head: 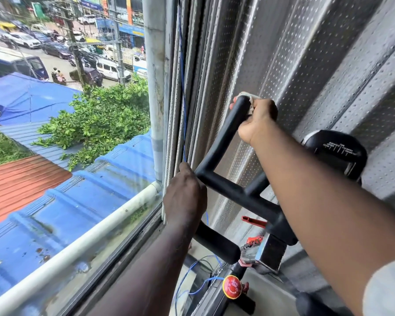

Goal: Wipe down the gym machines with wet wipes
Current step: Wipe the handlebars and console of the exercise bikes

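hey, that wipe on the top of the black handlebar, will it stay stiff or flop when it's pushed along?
The wipe looks crumpled under the right hand, so probably floppy. It likely bunches rather than slides flat around the handlebar bend.

Matt black foam-like handlebar (217, 142), perforated shiny metal panel (306, 65), perhaps damp white wipe (251, 99)

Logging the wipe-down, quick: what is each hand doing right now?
Left hand: closed on the black handlebar.
Right hand: closed, pressing a white wipe onto the handlebar's far end.
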